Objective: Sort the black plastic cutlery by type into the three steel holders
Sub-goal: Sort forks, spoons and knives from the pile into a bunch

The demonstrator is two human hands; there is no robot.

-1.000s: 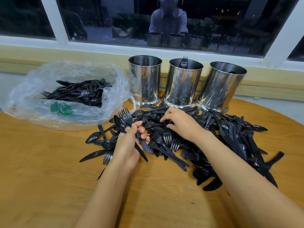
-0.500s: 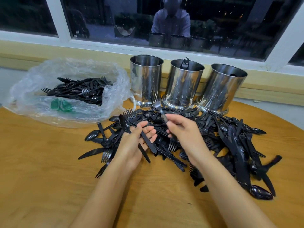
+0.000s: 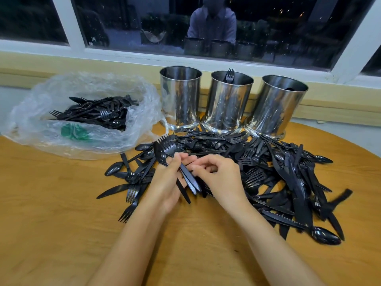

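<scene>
Both arms are bare from the bottom edge of the view up to the wrists: the left arm (image 3: 127, 240) at about 6 o'clock, the right arm (image 3: 274, 244) at about 5 o'clock. The left hand (image 3: 165, 184) and right hand (image 3: 223, 178), near the centre, are bare as well. At 12 o'clock the dark window (image 3: 123, 21) reflects the person's upper body in a pale blue-grey shirt (image 3: 212, 25), dim and blurred.

free: table (image 3: 51, 223) front-left | blocked: cutlery heap (image 3: 288, 178) centre-right; plastic bag (image 3: 86, 87), steel holders (image 3: 228, 104) behind
</scene>
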